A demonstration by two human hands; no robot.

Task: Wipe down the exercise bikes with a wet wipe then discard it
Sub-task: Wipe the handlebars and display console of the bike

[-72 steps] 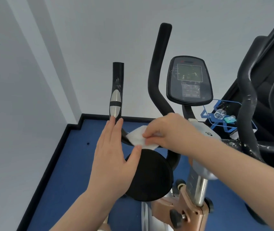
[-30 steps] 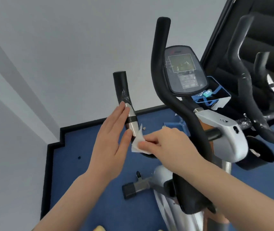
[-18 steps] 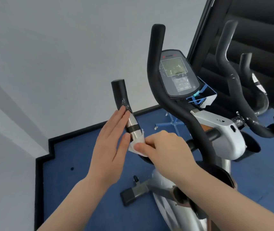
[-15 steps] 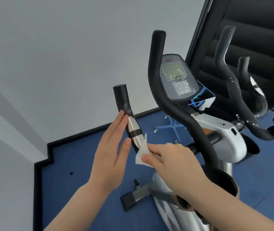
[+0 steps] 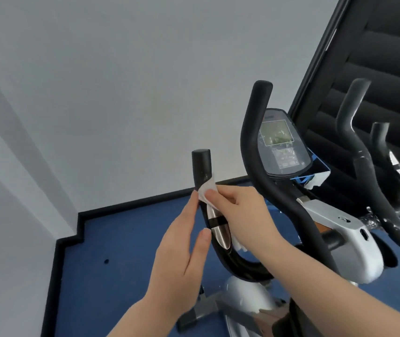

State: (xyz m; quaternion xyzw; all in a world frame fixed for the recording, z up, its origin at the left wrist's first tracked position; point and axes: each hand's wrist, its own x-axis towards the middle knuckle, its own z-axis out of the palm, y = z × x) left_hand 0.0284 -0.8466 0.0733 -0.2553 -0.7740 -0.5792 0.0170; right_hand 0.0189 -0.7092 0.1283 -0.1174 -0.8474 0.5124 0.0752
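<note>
The wet wipe (image 5: 207, 192) is being pinched in the right hand (image 5: 239, 212) and pressed on the left handlebar (image 5: 202, 171) of the exercise bike (image 5: 340, 229). The left hand (image 5: 182, 254) is being held flat, fingers straight, against the bar's other side. The thin wipe is likely to be bunched up or dropped if it is being pushed too hard, and the bar's top could be missed.

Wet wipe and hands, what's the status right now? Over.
Right hand pinches wet wipe against the left handlebar. Left hand open, fingers straight beside the grip. Nothing blocking the bar. Wipe not yet discarded.
</note>
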